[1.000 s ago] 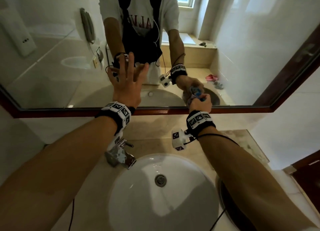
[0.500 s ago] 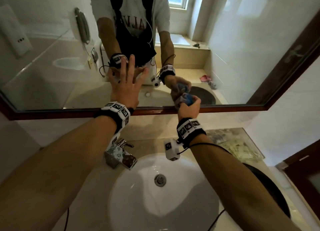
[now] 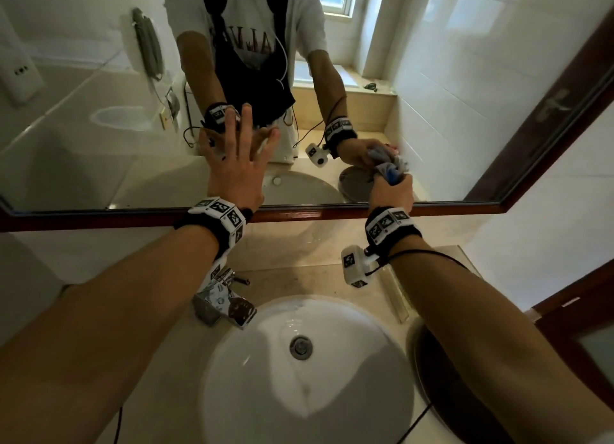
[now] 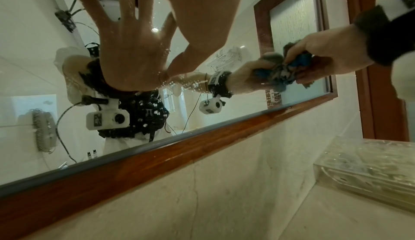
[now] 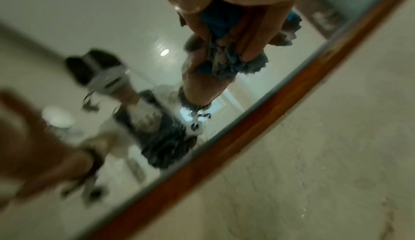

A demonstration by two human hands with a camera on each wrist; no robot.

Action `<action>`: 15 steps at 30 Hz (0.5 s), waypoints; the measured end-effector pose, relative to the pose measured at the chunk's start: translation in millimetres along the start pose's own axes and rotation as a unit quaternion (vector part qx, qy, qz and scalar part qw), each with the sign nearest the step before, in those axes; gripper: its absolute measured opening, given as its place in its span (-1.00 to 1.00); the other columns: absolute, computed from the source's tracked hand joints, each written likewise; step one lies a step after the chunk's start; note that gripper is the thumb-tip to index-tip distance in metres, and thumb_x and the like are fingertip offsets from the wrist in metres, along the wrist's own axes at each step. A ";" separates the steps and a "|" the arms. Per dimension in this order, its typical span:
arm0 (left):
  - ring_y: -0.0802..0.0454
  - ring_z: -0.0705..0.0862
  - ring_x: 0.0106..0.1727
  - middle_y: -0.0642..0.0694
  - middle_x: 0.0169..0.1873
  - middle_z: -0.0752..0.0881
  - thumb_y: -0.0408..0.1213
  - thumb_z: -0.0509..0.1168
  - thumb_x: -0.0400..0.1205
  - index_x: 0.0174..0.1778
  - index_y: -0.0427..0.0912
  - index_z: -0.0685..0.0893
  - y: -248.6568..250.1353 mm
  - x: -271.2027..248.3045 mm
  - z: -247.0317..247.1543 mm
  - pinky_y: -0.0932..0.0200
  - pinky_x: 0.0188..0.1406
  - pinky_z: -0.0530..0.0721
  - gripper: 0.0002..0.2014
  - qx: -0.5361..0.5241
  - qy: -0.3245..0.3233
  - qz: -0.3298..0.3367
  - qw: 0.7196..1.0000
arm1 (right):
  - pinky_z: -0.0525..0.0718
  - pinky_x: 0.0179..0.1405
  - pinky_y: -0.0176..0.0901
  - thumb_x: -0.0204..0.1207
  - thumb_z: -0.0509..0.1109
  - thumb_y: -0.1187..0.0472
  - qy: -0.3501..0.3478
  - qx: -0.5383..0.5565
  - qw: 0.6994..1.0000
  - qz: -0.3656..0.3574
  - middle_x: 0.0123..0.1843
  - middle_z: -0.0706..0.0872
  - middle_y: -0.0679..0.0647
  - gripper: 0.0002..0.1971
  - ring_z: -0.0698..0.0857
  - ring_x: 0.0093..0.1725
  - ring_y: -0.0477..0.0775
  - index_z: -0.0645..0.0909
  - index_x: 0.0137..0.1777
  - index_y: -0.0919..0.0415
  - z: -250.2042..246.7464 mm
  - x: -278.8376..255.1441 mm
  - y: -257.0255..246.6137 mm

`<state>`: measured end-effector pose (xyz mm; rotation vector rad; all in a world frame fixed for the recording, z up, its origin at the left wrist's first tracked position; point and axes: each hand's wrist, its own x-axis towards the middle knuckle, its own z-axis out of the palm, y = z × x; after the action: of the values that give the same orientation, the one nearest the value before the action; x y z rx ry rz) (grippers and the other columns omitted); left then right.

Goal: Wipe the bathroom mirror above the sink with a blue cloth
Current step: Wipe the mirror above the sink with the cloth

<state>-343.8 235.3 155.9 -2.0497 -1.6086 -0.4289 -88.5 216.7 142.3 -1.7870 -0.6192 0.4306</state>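
The wide mirror [image 3: 448, 118] in a dark wooden frame hangs above the sink. My right hand [image 3: 392, 187] grips a bunched blue cloth [image 3: 392, 172] and holds it against the glass low down, near the bottom frame. In the left wrist view the blue cloth [image 4: 296, 64] shows bunched in the right hand [image 4: 325, 52]. The right wrist view is blurred; the cloth [image 5: 224, 30] sits between curled fingers there. My left hand [image 3: 239, 164] lies flat on the mirror with straight, spread fingers, left of the cloth. Water droplets speckle the glass [image 4: 179, 84] beside it.
A white round basin [image 3: 332, 393] lies below my arms, with a chrome tap [image 3: 222, 297] at its back left. A clear glass tray [image 4: 370, 169] stands on the beige counter at the right. A dark round object [image 3: 442, 393] lies right of the basin. A brown door frame [image 3: 574, 310] is at the far right.
My right hand has moved the cloth to the right along the lower part of the mirror. The left hand has stayed flat on the glass.
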 end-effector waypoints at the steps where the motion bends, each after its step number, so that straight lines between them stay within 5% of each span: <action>1: -0.39 -0.23 0.64 -0.33 0.64 -0.29 0.06 0.61 0.19 0.67 0.13 -0.20 0.2 -0.6 0.3 -0.64 0.39 0.13 0.30 0.000 -0.001 -0.003 1.000 | 0.61 0.17 -0.06 0.45 0.41 0.04 -0.018 -0.010 0.999 -0.035 0.09 0.69 0.05 -0.65 0.68 0.13 0.17 0.55 0.22 0.09 7.8 -10.0 -0.5; 4: -0.40 -0.22 0.64 -0.34 0.64 -0.27 0.05 0.61 0.19 0.67 0.13 -0.20 1.7 -1.0 0.4 -0.65 0.38 0.11 0.31 -0.005 0.002 -0.006 1.000 | 0.65 0.18 0.03 0.41 0.44 -0.01 -0.086 -0.046 0.990 -0.101 0.04 0.72 0.06 -0.71 0.68 0.07 0.17 0.57 0.09 0.05 31.5 -37.8 4.1; 9: -0.41 -0.21 0.64 -0.34 0.65 -0.25 0.00 0.58 0.24 0.67 0.13 -0.21 2.0 -1.2 2.6 -0.66 0.37 0.11 0.26 -0.008 0.012 -0.004 1.000 | 0.64 0.19 -0.01 0.43 0.49 0.00 -0.165 -0.096 0.970 -0.150 0.16 0.69 0.14 -0.58 0.67 0.16 0.21 0.52 0.22 0.14 62.0 -76.1 10.6; 15: -0.40 -0.20 0.64 -0.34 0.65 -0.24 -0.04 0.58 0.22 0.67 0.13 -0.15 1.3 -0.7 3.6 -0.66 0.38 0.10 0.25 -0.011 0.018 0.000 1.000 | 0.61 0.05 -0.07 0.50 0.44 0.12 -0.154 -0.118 0.969 -0.156 0.10 0.69 0.11 -0.76 0.69 0.07 0.16 0.45 0.05 0.10 47.5 -67.9 11.3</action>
<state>-343.0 236.5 152.3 -2.0468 -1.5898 -0.4836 -167.6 209.2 116.3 -1.8158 -1.1941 0.4349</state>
